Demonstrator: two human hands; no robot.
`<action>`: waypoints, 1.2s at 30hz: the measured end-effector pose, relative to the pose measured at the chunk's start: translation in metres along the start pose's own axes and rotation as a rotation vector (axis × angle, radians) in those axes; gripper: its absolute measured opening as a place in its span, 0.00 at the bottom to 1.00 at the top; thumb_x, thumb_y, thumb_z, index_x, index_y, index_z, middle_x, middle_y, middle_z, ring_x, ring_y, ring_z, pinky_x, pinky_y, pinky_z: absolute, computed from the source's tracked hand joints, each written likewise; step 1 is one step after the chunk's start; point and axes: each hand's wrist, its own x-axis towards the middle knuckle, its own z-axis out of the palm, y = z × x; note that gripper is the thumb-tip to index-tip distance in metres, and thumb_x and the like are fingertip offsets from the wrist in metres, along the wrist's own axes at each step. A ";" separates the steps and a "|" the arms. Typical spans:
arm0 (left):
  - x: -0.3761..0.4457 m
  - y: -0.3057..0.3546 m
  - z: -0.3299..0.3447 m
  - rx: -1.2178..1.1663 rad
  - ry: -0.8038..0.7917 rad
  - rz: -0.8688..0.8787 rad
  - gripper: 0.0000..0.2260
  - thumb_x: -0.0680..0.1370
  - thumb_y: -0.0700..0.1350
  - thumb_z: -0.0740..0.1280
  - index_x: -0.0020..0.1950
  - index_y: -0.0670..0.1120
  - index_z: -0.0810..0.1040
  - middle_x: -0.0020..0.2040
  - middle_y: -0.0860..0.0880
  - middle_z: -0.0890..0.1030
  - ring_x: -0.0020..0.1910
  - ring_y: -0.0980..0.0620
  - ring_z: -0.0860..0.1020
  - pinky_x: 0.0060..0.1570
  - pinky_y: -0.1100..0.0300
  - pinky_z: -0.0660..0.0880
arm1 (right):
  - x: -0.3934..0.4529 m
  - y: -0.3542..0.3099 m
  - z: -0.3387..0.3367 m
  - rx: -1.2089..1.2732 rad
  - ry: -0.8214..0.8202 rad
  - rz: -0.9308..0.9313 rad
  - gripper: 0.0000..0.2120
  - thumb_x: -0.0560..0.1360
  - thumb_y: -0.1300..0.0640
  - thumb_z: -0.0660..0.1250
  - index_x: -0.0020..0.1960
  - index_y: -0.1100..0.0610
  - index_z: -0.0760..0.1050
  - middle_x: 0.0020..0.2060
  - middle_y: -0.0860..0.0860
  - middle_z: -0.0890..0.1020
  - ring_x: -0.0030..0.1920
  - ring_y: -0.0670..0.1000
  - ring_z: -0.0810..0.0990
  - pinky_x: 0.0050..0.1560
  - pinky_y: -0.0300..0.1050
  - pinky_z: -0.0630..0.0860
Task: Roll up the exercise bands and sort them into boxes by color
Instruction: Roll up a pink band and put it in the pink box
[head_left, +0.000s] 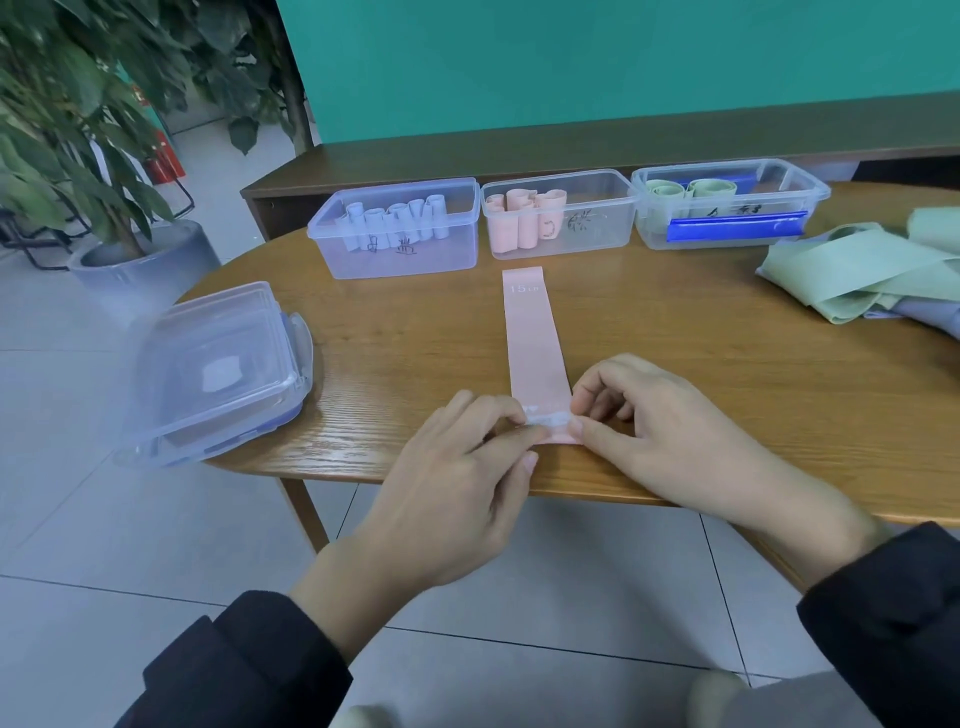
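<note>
A pink exercise band (532, 338) marked 15 LB lies flat and straight on the wooden table (415, 364), running away from me. My left hand (462, 478) and my right hand (670, 436) pinch its near end at the table's front edge, where a small fold or roll begins. Behind it stand three clear boxes: the left box (332, 249) holds light blue rolls, the middle box (608, 228) holds pink rolls, the right box (810, 192) holds green rolls.
A stack of clear lids (218, 374) overhangs the table's left edge. Loose green bands (852, 270) and a bluish band lie heaped at the right. A potted plant (78, 156) stands on the floor at the left. A low wooden shelf runs behind the table.
</note>
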 end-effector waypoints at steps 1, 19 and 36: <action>0.000 0.000 0.001 0.044 -0.009 -0.001 0.14 0.83 0.47 0.61 0.63 0.45 0.82 0.58 0.49 0.77 0.50 0.48 0.73 0.47 0.50 0.74 | 0.001 0.000 0.001 -0.009 0.016 0.008 0.04 0.77 0.53 0.70 0.48 0.49 0.76 0.46 0.42 0.77 0.48 0.39 0.77 0.48 0.28 0.69; 0.002 0.007 0.000 0.233 -0.133 -0.092 0.22 0.85 0.56 0.52 0.68 0.48 0.79 0.71 0.52 0.75 0.63 0.46 0.74 0.58 0.45 0.70 | -0.018 0.001 0.005 -0.227 0.023 -0.249 0.14 0.82 0.49 0.63 0.61 0.51 0.83 0.57 0.43 0.81 0.59 0.46 0.76 0.62 0.44 0.73; 0.010 0.010 -0.003 0.129 -0.133 -0.179 0.27 0.85 0.60 0.46 0.74 0.48 0.74 0.72 0.53 0.75 0.72 0.52 0.70 0.67 0.48 0.67 | -0.012 -0.010 0.003 -0.450 -0.164 -0.052 0.34 0.78 0.34 0.37 0.77 0.42 0.65 0.79 0.40 0.59 0.79 0.50 0.55 0.73 0.52 0.61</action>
